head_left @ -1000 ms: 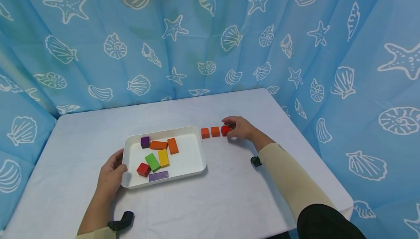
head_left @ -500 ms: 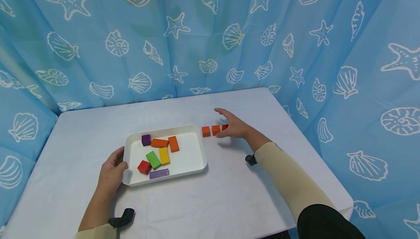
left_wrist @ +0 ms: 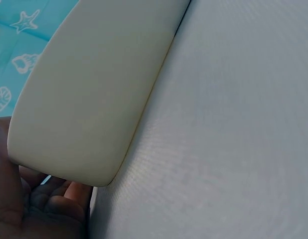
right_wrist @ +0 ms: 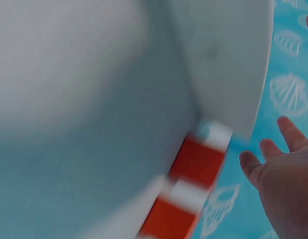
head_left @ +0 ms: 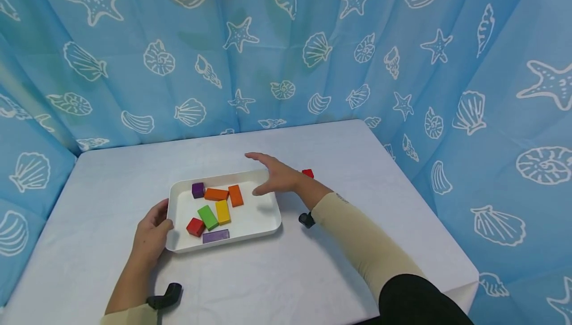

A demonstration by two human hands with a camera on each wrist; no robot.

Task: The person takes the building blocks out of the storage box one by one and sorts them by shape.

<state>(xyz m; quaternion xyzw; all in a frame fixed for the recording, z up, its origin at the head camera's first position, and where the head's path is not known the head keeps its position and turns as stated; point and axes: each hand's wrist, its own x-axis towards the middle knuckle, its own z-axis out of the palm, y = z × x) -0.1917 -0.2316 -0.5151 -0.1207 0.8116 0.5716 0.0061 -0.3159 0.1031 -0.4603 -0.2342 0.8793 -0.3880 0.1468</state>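
Note:
A white tray [head_left: 258, 212] lies on the table and holds several coloured blocks, among them a green block [head_left: 207, 218], a yellow block [head_left: 222, 212] and a red cube [head_left: 195, 227]. My left hand [head_left: 150, 237] grips the tray's left edge, thumb on the rim; the left wrist view shows the tray's outer wall [left_wrist: 94, 89] against the palm [left_wrist: 39, 209]. My right hand [head_left: 273, 176] hovers open and empty over the tray's far right corner, fingers spread. Just right of it a second red cube [head_left: 307, 173] sits on the table. The right wrist view is blurred, showing orange-red blocks [right_wrist: 196, 162].
The table [head_left: 313, 275] is covered in white cloth, and its right edge falls away near my right elbow. A blue curtain [head_left: 286, 42] printed with shells closes off the back and both sides. Black wrist mounts [head_left: 307, 220] sit under each forearm.
My right hand let go of the red cube at the end of the row and swung left, open, to above the tray. The two orange cubes are now hidden behind it. The left hand stayed.

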